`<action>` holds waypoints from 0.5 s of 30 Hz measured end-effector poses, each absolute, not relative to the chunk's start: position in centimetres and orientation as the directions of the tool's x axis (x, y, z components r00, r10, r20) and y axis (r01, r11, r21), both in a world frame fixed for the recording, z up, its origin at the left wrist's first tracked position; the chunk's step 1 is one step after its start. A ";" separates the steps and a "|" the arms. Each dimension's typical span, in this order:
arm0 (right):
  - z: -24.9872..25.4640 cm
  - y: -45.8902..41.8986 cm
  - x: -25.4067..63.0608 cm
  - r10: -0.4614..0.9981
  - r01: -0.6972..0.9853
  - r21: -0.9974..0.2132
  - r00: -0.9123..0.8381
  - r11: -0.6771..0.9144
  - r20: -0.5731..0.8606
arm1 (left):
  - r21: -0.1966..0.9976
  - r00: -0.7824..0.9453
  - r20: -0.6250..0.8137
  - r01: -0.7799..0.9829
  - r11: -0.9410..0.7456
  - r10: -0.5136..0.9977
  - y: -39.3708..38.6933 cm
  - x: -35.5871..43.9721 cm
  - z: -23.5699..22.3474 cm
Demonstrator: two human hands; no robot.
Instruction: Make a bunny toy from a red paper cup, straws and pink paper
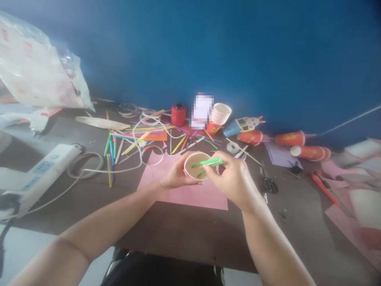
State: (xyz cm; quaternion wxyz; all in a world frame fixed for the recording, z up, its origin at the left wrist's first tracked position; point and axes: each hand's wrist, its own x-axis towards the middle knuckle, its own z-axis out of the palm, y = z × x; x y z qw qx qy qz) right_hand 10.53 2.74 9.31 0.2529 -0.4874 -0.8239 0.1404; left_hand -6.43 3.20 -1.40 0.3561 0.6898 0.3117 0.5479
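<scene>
L grip [176,173] curled round the side of a paper cup [192,171], fingers closed on it; R grip [232,178] pinched nearly shut on green straw pcs [208,162], which reach over the rim into the cup. Can't tell if R fingers touch the rim too. Cup is tilted, mouth twd the camera, pale inside w/ a white rim; outer wall mostly hidden. Straws bright green, thin, ends side by side at the R fingertips. Cup's held above a pink sheet [184,198] on the dk brown desk [178,234].

Behind: loose colored straws, red thread spool [178,116], stack of cups [222,113]. R side: tape roll [232,147], blk scissors [270,184], red cutter [326,186], red cups on their sides, e.g. one [290,138] nr the wall. L side: wht power strip [44,169] w/ cable, plastic bag [38,63] nr the back. Rm: plain blue wall [190,47] behind the desk.
</scene>
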 end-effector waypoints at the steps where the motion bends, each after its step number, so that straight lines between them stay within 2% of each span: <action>1: 9.3 2.7 10.5 0.877 0.735 -0.479 -0.388 0.479 0.283 | 0.829 0.203 0.538 0.047 -0.557 0.818 3.2 -6.4 -1.4; 7: 9.0 2.6 10.2 0.897 0.741 -0.509 -0.326 0.438 0.298 | 0.793 0.184 0.581 0.090 -0.602 0.793 3.2 -6.3 -1.3; 15: 8.8 2.3 9.7 0.902 0.770 -0.474 -0.325 0.426 0.284 | 0.772 0.150 0.608 0.117 -0.625 0.779 3.3 -6.1 -1.6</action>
